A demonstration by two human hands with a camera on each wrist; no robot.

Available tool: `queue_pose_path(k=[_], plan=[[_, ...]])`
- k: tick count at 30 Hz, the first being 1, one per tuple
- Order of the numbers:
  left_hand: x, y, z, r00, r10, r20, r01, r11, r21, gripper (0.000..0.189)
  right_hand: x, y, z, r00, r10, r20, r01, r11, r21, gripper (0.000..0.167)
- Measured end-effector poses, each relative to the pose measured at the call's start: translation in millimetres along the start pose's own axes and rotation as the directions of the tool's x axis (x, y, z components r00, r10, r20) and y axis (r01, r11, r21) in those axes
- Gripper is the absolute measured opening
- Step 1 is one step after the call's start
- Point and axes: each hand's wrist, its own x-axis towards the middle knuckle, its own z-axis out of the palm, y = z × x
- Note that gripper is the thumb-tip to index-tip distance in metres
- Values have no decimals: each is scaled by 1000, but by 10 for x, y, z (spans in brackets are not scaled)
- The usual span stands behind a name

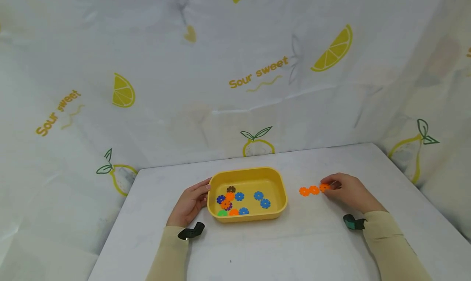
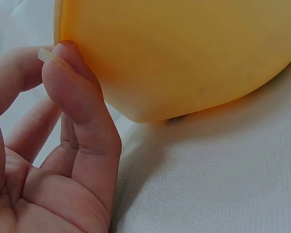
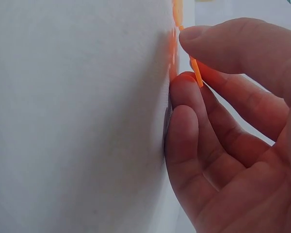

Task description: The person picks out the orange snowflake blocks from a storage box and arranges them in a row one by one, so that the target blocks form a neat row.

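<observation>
My left hand (image 1: 189,204) grips the left end of a yellow plastic tray (image 1: 247,219), with the thumb and fingers at its rim. The tray's translucent wall (image 2: 184,58) fills the top of the left wrist view. To the right of the tray, my right hand (image 1: 349,192) pinches an orange notched snowflake disc (image 1: 324,187) between thumb and fingers. In the right wrist view that disc (image 3: 198,75) stands tilted close over the table, partly hidden by the fingers. Two more orange discs, a middle one (image 1: 314,189) and a left one (image 1: 304,191), extend in a row from it.
Inside the tray are several loose discs: blue ones (image 1: 265,203), orange ones, a green one (image 1: 222,212), a brown one (image 1: 231,189) and dark purple ones. A white cloth covers the table (image 1: 257,252). Behind it hangs a lemon-printed curtain (image 1: 176,121).
</observation>
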Motion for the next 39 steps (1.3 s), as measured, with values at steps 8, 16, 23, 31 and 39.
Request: queue_pose_path(k=[8,16,23,31,39], plan=[[22,-13,-17,1000,-3,7,3,1000,-3,57,-6,-4,8,1000,-6,-5,6,1000,14,34],[29,-12,-29,1000,-14,11,14,1000,-18,55,0,-22,12,1000,3,0,-3,1000,8,33],[27,-13,-20,1000,-10,12,11,1000,-25,57,21,-10,23,1000,8,1,-8,1000,-1,34],[31,-22,-40,1000,-20,17,21,999,-30,58,35,5,38,1000,13,4,-13,1000,-1,35],[31,1,-10,1000,-9,16,9,1000,-5,55,24,-7,-5,1000,10,10,-10,1000,2,35]])
